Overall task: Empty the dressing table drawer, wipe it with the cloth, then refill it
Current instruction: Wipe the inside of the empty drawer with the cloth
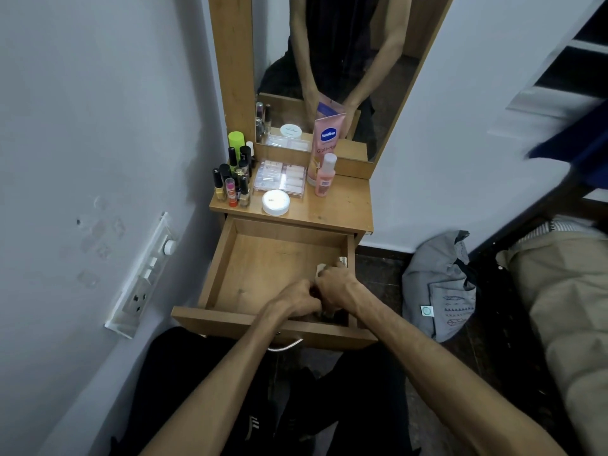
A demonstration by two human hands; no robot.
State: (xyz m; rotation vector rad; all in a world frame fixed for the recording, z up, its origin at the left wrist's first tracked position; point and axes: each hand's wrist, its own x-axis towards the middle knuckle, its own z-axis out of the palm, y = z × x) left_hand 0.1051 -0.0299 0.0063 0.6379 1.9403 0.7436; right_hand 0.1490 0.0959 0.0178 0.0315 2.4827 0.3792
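The wooden drawer (230, 258) of the dressing table stands pulled out, its left and middle floor bare. My left hand (296, 299) and my right hand (334, 284) are together in the drawer's front right corner, fingers closed around small items. Pale small objects (320, 268) show just above my right hand's fingers; what my left hand holds is hidden. On the table top (342, 209) stand several nail polish bottles (232, 182), a clear box (279, 177), a white round jar (275, 201), a pink Vaseline tube (327, 139) and a pink bottle (325, 176). No cloth is in view.
A mirror (329, 60) rises behind the table top. A switch and socket panel (141, 278) is on the left wall. A grey bag (437, 284) lies on the floor to the right, beside a bed (566, 291). The drawer's metal handle (286, 346) sticks out toward me.
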